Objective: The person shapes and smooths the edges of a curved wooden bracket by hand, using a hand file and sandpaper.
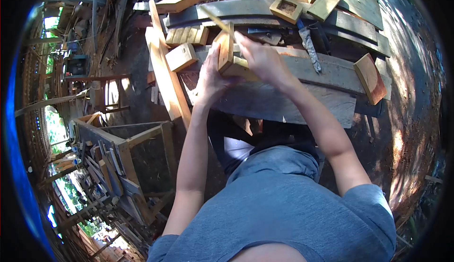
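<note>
My left hand (209,83) grips a small wooden block (227,53), held tilted above the bench with fingers along its left side. My right hand (262,59) is closed just to the right of the block's upper end. From there a thin, light-coloured wooden stick (213,17) slants up and left past the block's top, its near end hidden by the block and my fingers. A cut block (182,57) and a grooved block (187,36) lie left of my hands. To the right are a hollow wooden box (286,9) and a tool with a wrapped handle (309,49).
The bench is made of rough grey planks (321,73). Another wooden block (326,3) lies at the back and one (370,78) at the right end. Long boards (165,73) lean at the left. A wooden frame (125,141) with scrap wood stands lower left.
</note>
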`<state>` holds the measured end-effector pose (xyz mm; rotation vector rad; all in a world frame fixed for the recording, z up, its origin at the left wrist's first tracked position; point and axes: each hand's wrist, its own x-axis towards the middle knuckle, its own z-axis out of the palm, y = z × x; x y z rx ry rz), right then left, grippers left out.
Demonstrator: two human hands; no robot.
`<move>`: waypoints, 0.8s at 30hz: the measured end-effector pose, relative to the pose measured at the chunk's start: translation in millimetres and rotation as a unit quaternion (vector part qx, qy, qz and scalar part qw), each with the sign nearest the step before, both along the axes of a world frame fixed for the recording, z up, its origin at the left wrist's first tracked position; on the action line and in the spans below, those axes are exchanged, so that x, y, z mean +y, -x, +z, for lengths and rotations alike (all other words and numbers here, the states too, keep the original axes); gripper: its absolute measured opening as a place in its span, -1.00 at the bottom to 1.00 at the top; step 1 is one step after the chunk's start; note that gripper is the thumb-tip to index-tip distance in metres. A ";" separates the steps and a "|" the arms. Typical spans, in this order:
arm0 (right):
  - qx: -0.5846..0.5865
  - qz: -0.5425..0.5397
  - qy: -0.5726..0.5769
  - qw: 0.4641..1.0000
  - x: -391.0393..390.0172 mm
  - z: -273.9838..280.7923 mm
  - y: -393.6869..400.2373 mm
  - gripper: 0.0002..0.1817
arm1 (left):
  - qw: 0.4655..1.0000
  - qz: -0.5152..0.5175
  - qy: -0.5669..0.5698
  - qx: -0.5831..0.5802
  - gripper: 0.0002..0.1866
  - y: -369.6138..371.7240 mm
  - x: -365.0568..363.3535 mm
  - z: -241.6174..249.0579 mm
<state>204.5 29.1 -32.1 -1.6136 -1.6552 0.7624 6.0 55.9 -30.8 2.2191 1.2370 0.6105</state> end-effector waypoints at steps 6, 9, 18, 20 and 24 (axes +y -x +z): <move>0.006 -0.020 0.002 1.000 -34.0 9.7 -2.1 -0.53 | 0.999 0.011 0.036 -0.032 0.25 -5.6 -5.2 12.7; 0.044 -0.054 -0.019 0.997 12.4 -27.3 0.6 -0.55 | 0.999 0.014 0.030 -0.011 0.26 -3.7 -4.6 9.1; 0.017 -0.012 -0.034 0.999 3.8 -2.3 1.5 -0.60 | 1.000 -0.010 0.009 -0.013 0.24 -2.8 0.4 7.0; 0.025 -0.018 -0.059 0.998 -2.5 -7.3 2.1 -0.59 | 1.000 -0.013 0.004 -0.008 0.25 -1.1 -0.7 4.9; -0.005 0.016 0.034 0.999 -57.2 30.3 -1.4 -0.57 | 0.999 0.003 0.032 -0.023 0.25 0.0 0.0 2.2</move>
